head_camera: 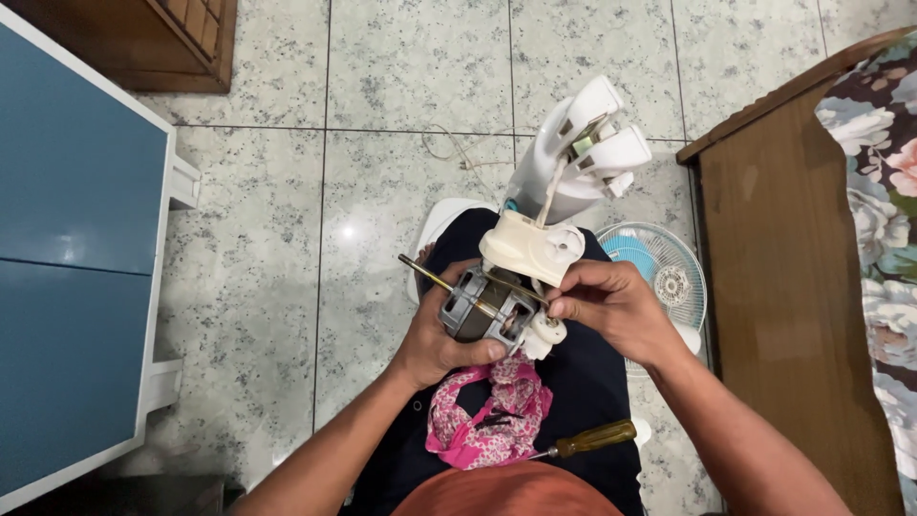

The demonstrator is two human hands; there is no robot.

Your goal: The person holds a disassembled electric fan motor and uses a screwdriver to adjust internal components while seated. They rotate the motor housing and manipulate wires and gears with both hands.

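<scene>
Here the left hand (435, 339) is gripping the fan motor (487, 311) over the lap, while the right hand (611, 306) fingers are pinching its white end piece (546, 334), a screwdriver (587, 441) lying nearby.

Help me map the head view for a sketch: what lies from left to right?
Blue cabinet → left hand → fan motor → right hand → fan guard → wooden furniture → floral fabric.
</scene>
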